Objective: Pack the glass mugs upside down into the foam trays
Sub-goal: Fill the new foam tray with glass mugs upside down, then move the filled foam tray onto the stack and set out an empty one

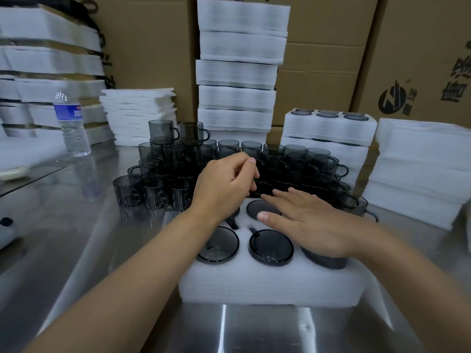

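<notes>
Your left hand (226, 184) curls round a mug (263, 186) at the near edge of the pile (178, 161), just behind the tray (267, 284). Your right hand (308, 225) lies flat and relaxed across the tray's right side and grips nothing.

The pile is packed tight and stacked in tiers. Lifting from its front could snag a neighbour's handle and bring the upper mugs down, glass against glass. The mug has yet to be turned over, and smooth glass can slip in a one-hand flip above a hard tabletop (89, 238). Your right fingers lie over the back wells, so they may block the drop. If the handle misses its notch, the mug will sit proud. The front right one (325, 259), under your palm, shows more wall than the others and may not be fully seated.

The mugs are smoky grey glass: straight cylinders with fine vertical ribs, loop handles and flat round bases. Those in the tray sit base up (270, 247). The tray is white layered foam, soft and matte, cut with round wells and small handle notches.

The tabletop is brushed steel, glossy and unforgiving. Beyond stand a ridged clear plastic bottle (72, 123), foam stacks (237, 72) and cardboard boxes (331, 34).
</notes>
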Available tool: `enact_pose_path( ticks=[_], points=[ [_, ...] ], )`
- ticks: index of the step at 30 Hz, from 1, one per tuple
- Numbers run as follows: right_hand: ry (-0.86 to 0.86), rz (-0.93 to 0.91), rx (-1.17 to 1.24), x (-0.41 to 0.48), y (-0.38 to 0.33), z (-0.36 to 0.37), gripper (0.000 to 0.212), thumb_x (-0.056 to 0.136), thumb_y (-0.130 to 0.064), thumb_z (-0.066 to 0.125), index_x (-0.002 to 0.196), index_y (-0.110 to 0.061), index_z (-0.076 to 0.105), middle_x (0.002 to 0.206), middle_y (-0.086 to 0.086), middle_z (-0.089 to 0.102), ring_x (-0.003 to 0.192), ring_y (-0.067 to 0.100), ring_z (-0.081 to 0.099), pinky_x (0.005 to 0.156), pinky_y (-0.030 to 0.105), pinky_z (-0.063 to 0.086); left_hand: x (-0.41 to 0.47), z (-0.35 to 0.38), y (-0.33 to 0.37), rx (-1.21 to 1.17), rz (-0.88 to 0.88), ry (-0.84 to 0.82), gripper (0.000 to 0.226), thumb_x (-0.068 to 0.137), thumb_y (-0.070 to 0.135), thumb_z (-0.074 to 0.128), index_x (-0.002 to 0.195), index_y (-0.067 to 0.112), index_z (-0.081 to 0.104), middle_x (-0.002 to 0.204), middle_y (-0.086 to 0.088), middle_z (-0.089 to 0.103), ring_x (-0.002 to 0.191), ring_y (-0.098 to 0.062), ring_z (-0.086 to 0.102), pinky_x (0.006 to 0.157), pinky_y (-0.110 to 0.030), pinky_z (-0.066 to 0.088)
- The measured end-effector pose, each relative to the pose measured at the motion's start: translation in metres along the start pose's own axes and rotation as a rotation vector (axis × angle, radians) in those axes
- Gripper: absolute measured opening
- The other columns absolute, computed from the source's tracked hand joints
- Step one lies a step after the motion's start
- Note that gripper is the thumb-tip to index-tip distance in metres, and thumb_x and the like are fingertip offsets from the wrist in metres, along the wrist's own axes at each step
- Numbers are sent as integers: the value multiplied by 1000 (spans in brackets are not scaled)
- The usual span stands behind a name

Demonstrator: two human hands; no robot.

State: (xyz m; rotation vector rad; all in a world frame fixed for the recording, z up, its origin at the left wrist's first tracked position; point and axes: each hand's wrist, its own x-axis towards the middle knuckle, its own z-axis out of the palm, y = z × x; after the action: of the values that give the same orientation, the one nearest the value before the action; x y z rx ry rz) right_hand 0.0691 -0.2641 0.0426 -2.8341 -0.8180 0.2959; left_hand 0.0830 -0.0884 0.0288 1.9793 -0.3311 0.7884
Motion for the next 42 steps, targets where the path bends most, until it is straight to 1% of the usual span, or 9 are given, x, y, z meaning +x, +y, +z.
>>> enact_pose_path(
  ticks=[11,23,27,29,32,34,37,39,42],
  points=[
    [23,-19,-57,2,2,13,101,57,-84,-7,149,-43,1,159,-15,-10,143,5,-17,116,39,-14,0,1,0,-1,16,-29,32,88,35,42,61,28,59,55,9,63,51,-11,61,65,-45,54],
    [85,-37,-78,5,6,17,77,77,-78,3,147,-47,12,159,-16,-5,145,7,-12,116,41,-12,-5,-2,8,54,88,-91,30,88,30,43,61,29,57,52,8,61,52,-12,60,62,-44,52],
    [98,-20,-96,2,4,18,69,84,-73,7,147,-45,16,159,-14,-3,144,8,-15,116,45,-16,-11,-9,14,102,207,43,34,89,25,47,61,12,61,49,-1,59,49,-24,58,53,-45,49],
    [180,-14,-92,-2,2,18,67,87,-69,10,146,-41,25,160,-11,6,145,8,-9,116,44,-15,-13,-18,19,103,189,80,34,89,26,46,60,17,60,49,1,60,48,-19,58,54,-43,49],
    [449,-52,-184,-15,-3,13,55,94,-60,23,134,-33,49,145,-11,41,137,9,26,117,38,1,-19,-37,26,167,13,-139,37,94,32,46,60,28,59,52,5,64,50,-10,60,66,-42,53],
    [598,-93,-254,-30,-6,9,49,93,-57,29,106,-29,68,111,-10,63,106,10,48,107,32,24,-26,-53,33,304,-78,-340,38,92,43,48,60,27,62,56,9,66,53,-6,62,71,-40,55],
    [654,-73,-366,-60,-9,6,64,85,-63,21,72,-24,70,66,-6,64,76,10,52,86,24,27,-37,-77,47,491,-130,-580,52,63,80,48,66,32,68,63,16,67,56,1,60,64,-30,54],
    [535,-32,-414,-78,-6,8,72,76,-71,13,75,-26,69,64,-6,64,75,5,55,99,21,21,-43,-88,56,599,-115,-714,58,46,87,50,75,41,70,70,23,67,65,5,60,65,-25,52],
    [416,-5,-454,-93,-2,16,64,74,-77,32,107,-32,63,102,-11,67,105,5,54,115,29,7,-58,-83,59,910,30,-855,60,55,78,59,88,28,62,87,10,65,84,-6,59,73,-30,50]
  ],
)
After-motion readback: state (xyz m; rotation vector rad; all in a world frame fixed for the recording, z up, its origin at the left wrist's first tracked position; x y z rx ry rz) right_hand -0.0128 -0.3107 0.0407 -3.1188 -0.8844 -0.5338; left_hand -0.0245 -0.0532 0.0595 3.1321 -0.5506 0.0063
